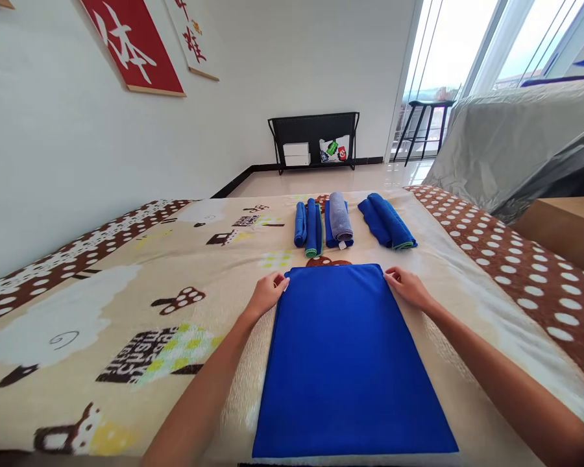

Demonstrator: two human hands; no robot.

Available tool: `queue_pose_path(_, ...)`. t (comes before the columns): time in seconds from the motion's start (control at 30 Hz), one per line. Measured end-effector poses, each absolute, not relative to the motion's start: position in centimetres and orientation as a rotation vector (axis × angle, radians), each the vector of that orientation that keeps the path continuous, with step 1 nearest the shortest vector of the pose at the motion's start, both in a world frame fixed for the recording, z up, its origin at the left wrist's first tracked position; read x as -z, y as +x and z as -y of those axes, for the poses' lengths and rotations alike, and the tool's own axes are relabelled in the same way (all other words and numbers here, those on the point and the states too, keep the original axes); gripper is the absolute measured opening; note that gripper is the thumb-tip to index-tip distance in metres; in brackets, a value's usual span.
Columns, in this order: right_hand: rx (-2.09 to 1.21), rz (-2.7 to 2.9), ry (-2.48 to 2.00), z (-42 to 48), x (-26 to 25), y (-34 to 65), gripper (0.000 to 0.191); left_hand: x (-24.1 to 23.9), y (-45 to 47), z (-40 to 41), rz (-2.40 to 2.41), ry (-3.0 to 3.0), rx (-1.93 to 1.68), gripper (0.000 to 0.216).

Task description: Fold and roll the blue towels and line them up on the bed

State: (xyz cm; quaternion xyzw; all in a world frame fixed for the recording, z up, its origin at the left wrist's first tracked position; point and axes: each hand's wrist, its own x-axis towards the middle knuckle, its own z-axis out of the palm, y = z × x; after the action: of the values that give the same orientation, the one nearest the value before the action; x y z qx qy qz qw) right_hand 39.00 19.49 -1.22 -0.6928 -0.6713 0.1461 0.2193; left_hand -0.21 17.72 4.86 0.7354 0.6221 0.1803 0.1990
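A flat blue cloth [345, 363] lies spread lengthwise on the patterned bed cover [126, 305] in front of me. My left hand [267, 292] pinches its far left corner. My right hand [406, 287] pinches its far right corner. Both arms reach along the cloth's sides. Beyond the cloth lie rolled towels: two thin blue ones [307, 227], a grey one on a blue one [339, 220], and a thicker blue one with a green edge [387, 222].
A white wall with red and white banners [136, 45] runs on the left. A black rack [314, 139] stands on the floor at the far wall. A grey covered piece of furniture [516, 143] and a wooden surface [564, 224] are on the right.
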Motion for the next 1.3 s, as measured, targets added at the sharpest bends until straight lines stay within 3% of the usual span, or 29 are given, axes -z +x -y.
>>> queue_pose_path(0.27,-0.234,1.761,-1.931,-23.7,3.7,36.8,0.031,0.5,1.3,-24.6,-1.96,2.052,-0.698,0.03)
queue_pose_path(0.57,-0.248,1.688,-1.808,-23.6,4.0,37.4,0.032,-0.1,1.1,-24.3,-2.028,1.947,-0.89,0.03)
queue_pose_path(1.3,-0.304,1.893,-2.082,-24.6,2.8,36.2,0.034,-1.0,0.3,-24.5,-2.12,1.873,-0.413,0.031)
